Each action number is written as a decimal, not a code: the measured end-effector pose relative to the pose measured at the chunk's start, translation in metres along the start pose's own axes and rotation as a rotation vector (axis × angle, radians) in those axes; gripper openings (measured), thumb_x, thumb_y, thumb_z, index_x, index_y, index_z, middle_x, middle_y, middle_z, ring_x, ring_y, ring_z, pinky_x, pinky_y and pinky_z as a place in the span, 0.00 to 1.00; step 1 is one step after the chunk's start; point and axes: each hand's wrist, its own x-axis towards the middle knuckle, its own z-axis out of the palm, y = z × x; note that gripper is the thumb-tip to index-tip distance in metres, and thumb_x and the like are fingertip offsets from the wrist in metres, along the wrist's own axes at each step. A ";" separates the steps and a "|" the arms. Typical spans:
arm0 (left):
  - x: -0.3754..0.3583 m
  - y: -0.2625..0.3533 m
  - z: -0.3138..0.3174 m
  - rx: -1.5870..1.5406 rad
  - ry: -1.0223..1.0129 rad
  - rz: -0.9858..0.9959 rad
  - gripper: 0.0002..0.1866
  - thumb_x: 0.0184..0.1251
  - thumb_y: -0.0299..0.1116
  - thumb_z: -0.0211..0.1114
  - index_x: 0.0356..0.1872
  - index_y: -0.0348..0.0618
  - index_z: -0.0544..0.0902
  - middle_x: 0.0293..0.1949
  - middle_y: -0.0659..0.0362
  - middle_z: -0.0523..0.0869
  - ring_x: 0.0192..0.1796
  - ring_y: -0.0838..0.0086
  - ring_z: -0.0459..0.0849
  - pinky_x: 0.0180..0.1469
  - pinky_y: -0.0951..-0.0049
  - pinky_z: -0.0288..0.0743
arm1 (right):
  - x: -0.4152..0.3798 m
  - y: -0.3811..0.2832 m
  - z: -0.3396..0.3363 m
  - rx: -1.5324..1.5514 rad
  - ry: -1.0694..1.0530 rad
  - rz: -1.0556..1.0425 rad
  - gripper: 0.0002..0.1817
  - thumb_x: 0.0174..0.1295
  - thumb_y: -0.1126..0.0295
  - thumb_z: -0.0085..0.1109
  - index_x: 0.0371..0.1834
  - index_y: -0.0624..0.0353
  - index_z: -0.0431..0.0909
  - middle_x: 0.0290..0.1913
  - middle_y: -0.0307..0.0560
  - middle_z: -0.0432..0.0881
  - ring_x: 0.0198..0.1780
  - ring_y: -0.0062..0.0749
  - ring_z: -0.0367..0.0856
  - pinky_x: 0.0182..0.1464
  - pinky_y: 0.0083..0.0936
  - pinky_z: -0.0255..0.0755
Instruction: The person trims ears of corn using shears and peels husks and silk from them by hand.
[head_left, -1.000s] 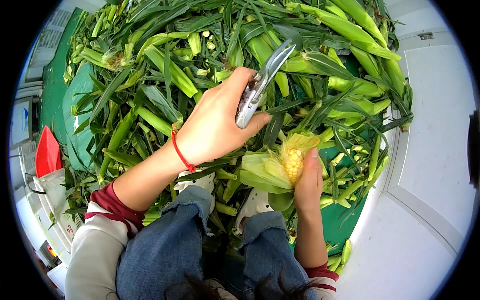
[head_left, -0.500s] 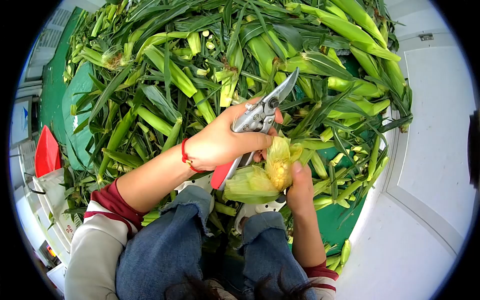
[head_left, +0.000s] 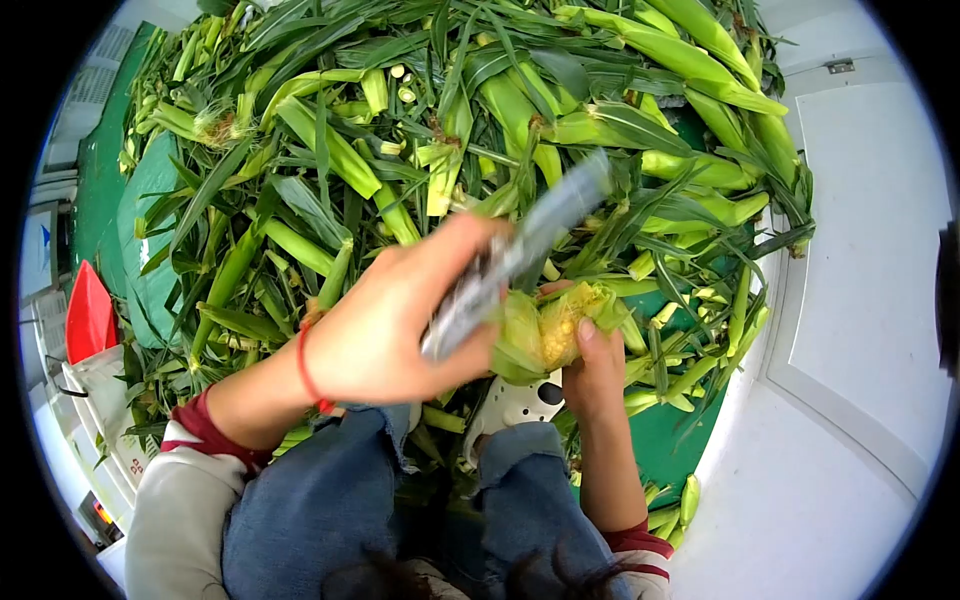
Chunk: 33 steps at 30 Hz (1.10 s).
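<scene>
Left hand point(head_left: 385, 315) is grasping shears point(head_left: 528, 242) (blurry), tips pointing away from the body; right hand point(head_left: 597, 375) is gripping the partly husked corn ear point(head_left: 560, 338) just beside, thumb pressing kernels, probably steadying it.

Overall light: bright, diffuse; source unseen
Leaves point(head_left: 300, 205): crisp, soft dark shadows in the gaps
Left hand point(head_left: 395, 320): motion-blurred
Pruners point(head_left: 518, 250): heavily smeared, detail lost
Corn point(head_left: 562, 335): slightly soft, readable
White door point(head_left: 865, 240): pale, low contrast, bowed by the lens
Frame edges: fisheye curve, black corners
</scene>
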 end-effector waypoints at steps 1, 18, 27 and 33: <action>-0.004 0.005 -0.002 0.171 -0.037 0.122 0.27 0.44 0.22 0.65 0.51 0.37 0.70 0.34 0.56 0.78 0.33 0.68 0.79 0.38 0.71 0.75 | 0.000 -0.001 0.000 0.007 0.020 -0.009 0.29 0.61 0.54 0.54 0.58 0.66 0.68 0.50 0.45 0.76 0.51 0.26 0.72 0.56 0.24 0.64; -0.013 -0.001 0.016 0.718 -0.121 0.191 0.29 0.39 0.29 0.70 0.48 0.36 0.71 0.35 0.51 0.76 0.37 0.57 0.79 0.41 0.62 0.74 | 0.004 0.009 -0.006 -0.303 0.016 -0.208 0.29 0.59 0.53 0.61 0.53 0.66 0.69 0.46 0.43 0.72 0.48 0.29 0.71 0.53 0.24 0.65; -0.012 -0.010 0.025 0.851 -0.137 0.180 0.21 0.44 0.29 0.67 0.42 0.40 0.72 0.29 0.56 0.74 0.28 0.62 0.79 0.30 0.67 0.74 | 0.009 0.006 -0.001 -0.578 0.104 -0.404 0.23 0.51 0.59 0.68 0.43 0.65 0.76 0.44 0.49 0.74 0.44 0.39 0.74 0.48 0.27 0.68; 0.004 -0.036 0.016 0.964 0.164 0.174 0.12 0.49 0.28 0.62 0.34 0.44 0.70 0.23 0.58 0.75 0.22 0.68 0.79 0.21 0.70 0.75 | 0.011 0.000 -0.005 -0.660 0.140 -0.376 0.24 0.50 0.59 0.67 0.45 0.65 0.75 0.42 0.50 0.74 0.42 0.41 0.74 0.46 0.27 0.68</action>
